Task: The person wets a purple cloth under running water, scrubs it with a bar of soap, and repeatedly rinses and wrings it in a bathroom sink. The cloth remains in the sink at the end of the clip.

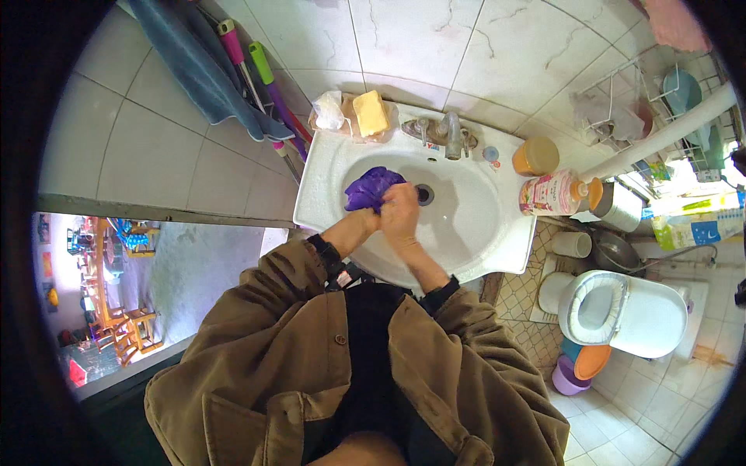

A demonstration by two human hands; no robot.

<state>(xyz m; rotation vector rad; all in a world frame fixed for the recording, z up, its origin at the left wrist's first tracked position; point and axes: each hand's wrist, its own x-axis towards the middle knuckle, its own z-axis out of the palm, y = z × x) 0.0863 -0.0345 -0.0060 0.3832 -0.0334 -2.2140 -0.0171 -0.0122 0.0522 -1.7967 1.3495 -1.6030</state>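
Over the left side of the white washbasin (466, 215), a wet-looking purple cloth (373, 187) is bunched up. My right hand (401, 209) grips its near end, with the fingers curled closed. My left hand (362, 224) is against it from the left, its wrist lower; the fingers are partly hidden beneath the cloth and the other hand. A metal faucet (451, 137) stands behind the basin, and the dark drain (425, 195) shows just right of the hands.
A yellow sponge (370, 115) and a white bundle (329, 110) lie at the back left. A pump bottle (551, 194) and a lidded jar (536, 156) stand on the right rim. A blue towel (198, 70) hangs at left near mop handles. A toilet (594, 309) is at right.
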